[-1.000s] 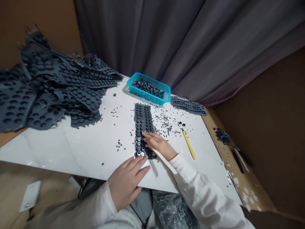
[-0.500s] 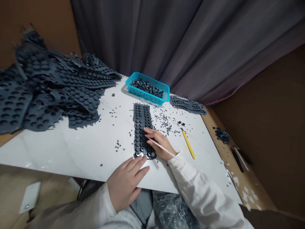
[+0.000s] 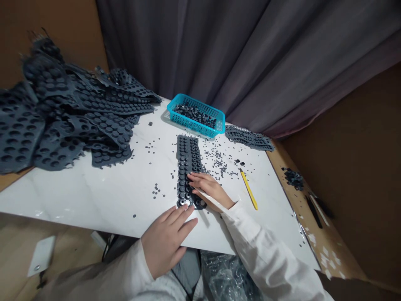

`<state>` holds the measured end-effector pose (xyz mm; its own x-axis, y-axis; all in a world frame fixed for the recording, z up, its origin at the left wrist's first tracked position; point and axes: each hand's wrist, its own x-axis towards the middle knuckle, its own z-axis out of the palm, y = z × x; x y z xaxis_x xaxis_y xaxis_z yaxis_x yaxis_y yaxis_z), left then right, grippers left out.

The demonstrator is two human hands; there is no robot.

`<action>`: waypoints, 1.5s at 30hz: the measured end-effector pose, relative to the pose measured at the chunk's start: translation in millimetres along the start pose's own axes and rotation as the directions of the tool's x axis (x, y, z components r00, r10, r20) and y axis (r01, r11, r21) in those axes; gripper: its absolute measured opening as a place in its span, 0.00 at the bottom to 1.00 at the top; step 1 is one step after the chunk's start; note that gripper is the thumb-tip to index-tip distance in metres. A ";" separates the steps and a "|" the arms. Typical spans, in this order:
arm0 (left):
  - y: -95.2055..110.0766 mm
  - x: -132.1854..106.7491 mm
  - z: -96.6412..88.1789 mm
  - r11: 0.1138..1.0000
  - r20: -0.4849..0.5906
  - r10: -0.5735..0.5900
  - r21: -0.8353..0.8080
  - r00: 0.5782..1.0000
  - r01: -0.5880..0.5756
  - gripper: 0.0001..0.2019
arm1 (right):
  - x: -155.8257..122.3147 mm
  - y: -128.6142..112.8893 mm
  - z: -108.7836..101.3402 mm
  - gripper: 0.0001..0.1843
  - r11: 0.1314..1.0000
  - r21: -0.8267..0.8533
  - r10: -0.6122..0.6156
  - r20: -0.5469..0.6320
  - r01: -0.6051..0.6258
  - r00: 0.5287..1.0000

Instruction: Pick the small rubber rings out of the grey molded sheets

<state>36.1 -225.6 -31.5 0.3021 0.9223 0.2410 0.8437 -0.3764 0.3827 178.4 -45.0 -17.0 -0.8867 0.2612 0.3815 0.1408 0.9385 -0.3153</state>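
A dark grey rubber sheet strip (image 3: 184,156) with rows of round raised cups lies lengthwise in front of me on the white table. My left hand (image 3: 167,238) is open, palm down, its outstretched fingertips at the strip's near end. Over the strip's right near part, my right hand (image 3: 210,190) is closed in a pinch round a thin white stick-like tool (image 3: 213,198). Its tip is hidden by the fingers, above the cups. Small dark discs (image 3: 219,161) lie scattered to the right of the strip, and a few more to its left.
Beyond the strip stands a blue plastic basket (image 3: 196,126) holding many small dark pieces. A large heap of cupped rubber sheets (image 3: 65,113) covers the left. At right lie a yellow utility knife (image 3: 249,190), another rubber sheet (image 3: 250,138) and a dark pile (image 3: 293,178).
My right hand has shifted slightly down along the strip, and the white tool now lies lower against it. My left hand stays in place. The view has moved a little.
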 end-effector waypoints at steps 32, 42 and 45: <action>0.7 0.2 -0.7 1.000 0.001 -0.010 0.007 1.000 0.010 0.25 | 8.8 10.3 3.2 0.09 0.998 0.031 0.051 -0.030 -0.050 0.998; 0.3 -0.1 0.1 1.000 -0.005 -0.011 0.000 1.000 0.011 0.26 | 23.3 28.0 -11.3 0.11 0.982 -0.179 0.040 -0.090 -0.055 0.995; 0.3 0.0 0.0 1.000 -0.014 -0.003 0.000 1.000 0.003 0.25 | 22.5 27.7 -9.8 0.10 0.996 0.009 0.094 -0.132 -0.094 0.987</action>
<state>36.4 -225.7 -31.4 0.2932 0.9222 0.2522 0.8445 -0.3735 0.3839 166.7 -11.0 -8.6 -0.8036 0.3762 0.4613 0.2193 0.9076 -0.3580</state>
